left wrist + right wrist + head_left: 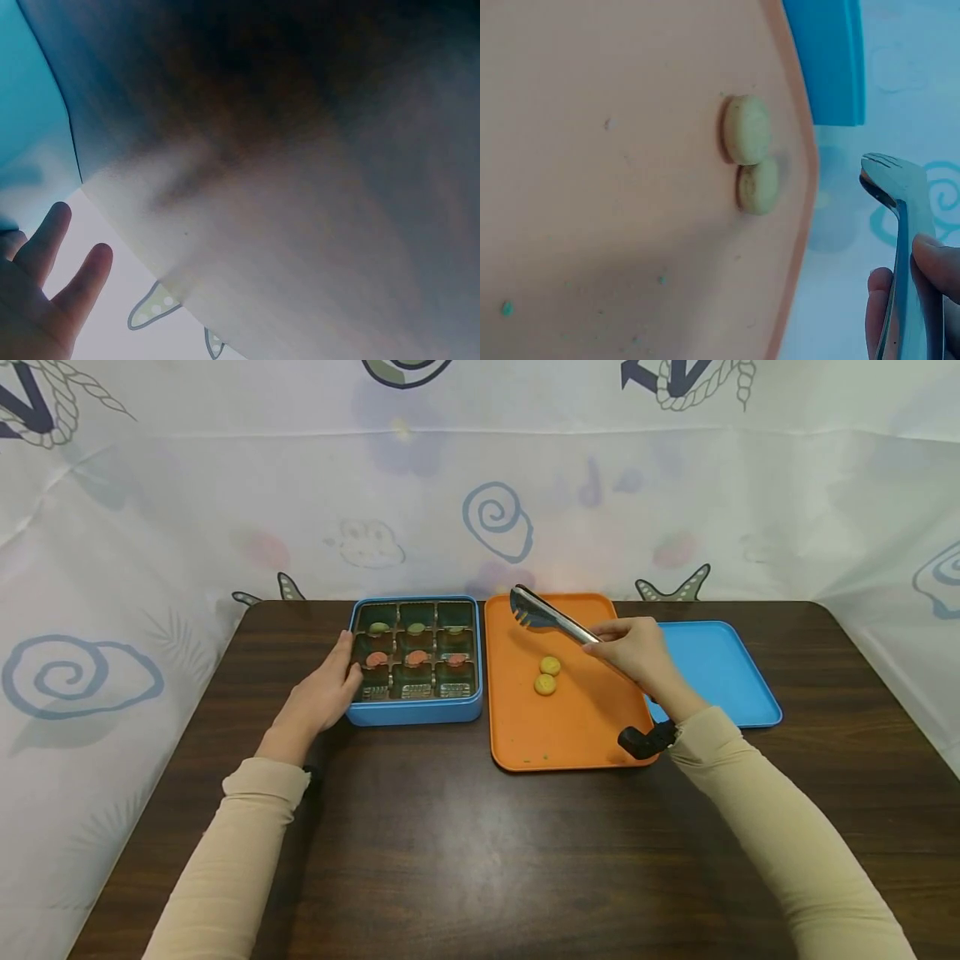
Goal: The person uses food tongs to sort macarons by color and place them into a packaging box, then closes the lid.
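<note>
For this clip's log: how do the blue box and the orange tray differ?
Build: the blue box is deep-walled with a compartmented insert; the orange tray is flat with a low rim.
Contents: the box holds green rounds and pink rounds; the tray bears two yellow rounds.
Shared: both rest on the dark table.

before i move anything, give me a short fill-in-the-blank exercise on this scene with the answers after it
1. The silver metal tongs are held in the ____ hand.
2. On the flat rectangular orange tray lie ____ round yellow pieces.
3. In the rectangular blue box, round pink pieces sit in the ____ row.
4. In the head view, the left hand touches the box's ____ side.
Missing words: right; two; middle; left
</note>
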Demonstrator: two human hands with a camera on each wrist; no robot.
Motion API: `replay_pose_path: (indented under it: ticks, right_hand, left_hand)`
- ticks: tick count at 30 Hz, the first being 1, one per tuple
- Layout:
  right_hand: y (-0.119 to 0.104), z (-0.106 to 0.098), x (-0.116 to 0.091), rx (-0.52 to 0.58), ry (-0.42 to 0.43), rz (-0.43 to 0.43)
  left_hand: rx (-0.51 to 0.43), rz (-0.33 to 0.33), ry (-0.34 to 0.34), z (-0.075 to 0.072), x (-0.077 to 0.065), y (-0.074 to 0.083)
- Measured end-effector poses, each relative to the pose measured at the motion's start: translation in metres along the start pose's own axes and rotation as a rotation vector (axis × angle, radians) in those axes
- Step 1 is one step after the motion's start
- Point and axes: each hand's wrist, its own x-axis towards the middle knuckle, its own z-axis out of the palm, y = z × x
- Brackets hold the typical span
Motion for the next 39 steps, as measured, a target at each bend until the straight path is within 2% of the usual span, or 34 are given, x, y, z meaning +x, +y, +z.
replay_pose_path:
  ticks: [7,12,22,32,39]
  right_hand:
    - [-0.008,-0.008,-0.015,0.004,-0.046,-0.005]
    - [-0.016,-0.007,-0.027,0.009,-0.106,-0.021]
    - [-0.024,0.010,-0.036,-0.025,-0.172,-0.109]
    - [-0.029,0.029,-0.039,0.017,-0.217,-0.118]
    - [-0.028,0.036,-0.041,-0.004,-0.215,-0.133]
  left_hand:
    - [-0.002,0.006,0.005,0.000,0.000,-0.001]
    - [-0.008,0.004,-0.003,0.000,0.000,-0.001]
    - [-0.007,0.003,-0.003,-0.001,0.001,-0.001]
    - [-0.010,0.002,0.003,0.000,0.001,0.001]
    - [-0.001,0.005,0.002,0.000,0.002,0.000]
